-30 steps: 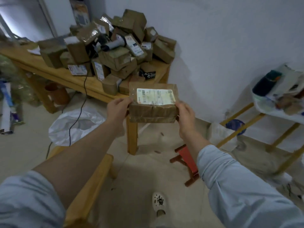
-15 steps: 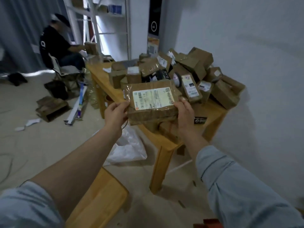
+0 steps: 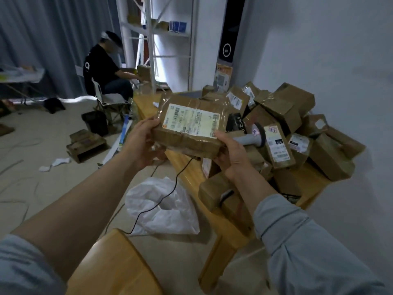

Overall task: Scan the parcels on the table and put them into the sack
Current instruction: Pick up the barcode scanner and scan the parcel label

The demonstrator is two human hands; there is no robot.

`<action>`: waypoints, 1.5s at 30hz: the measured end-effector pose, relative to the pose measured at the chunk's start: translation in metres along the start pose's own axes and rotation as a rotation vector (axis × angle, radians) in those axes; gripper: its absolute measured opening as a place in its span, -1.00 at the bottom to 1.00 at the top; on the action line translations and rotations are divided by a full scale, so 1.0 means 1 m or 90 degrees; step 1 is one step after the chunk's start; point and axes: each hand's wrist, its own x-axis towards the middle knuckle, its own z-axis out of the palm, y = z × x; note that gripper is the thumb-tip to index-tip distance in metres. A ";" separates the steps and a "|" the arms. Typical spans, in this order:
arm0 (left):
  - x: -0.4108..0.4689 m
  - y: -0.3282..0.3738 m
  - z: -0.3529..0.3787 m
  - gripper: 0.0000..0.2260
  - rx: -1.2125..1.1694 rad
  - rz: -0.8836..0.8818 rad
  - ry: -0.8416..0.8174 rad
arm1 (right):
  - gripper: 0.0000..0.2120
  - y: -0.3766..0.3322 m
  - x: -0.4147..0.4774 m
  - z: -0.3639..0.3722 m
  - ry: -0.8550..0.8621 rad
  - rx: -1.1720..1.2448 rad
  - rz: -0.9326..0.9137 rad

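1. Below the left hand, off the counter's edge, the sack lies on open floor.
2. Just beyond the right hand lies the scanner, seemingly propped among parcels heaped on the counter.
3. The left hand curls round the taped parcel's left end; the right hand grips its right corner, label up.

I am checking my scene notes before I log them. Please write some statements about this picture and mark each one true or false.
1. The left hand and right hand both hold one parcel. True.
2. The label faces down. False: it faces up, toward the camera.
3. The sack lies on the table. False: it lies on the floor beside the table.
4. The scanner rests among the pile on the table. True.
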 end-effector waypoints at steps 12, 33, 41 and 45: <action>0.090 0.002 0.069 -0.68 -0.035 -0.013 0.014 | -0.49 -0.047 0.081 0.046 -0.115 0.004 0.020; 0.325 0.019 0.206 -0.63 0.210 -0.052 -0.389 | -0.55 -0.102 0.168 -0.060 0.536 -0.673 -0.017; 0.339 0.025 0.212 -0.47 0.181 -0.033 -0.524 | -0.55 -0.066 0.120 0.007 0.712 -0.684 0.223; 0.342 0.021 0.205 -0.44 0.163 -0.044 -0.557 | -0.52 -0.041 0.136 0.034 0.707 -0.653 0.236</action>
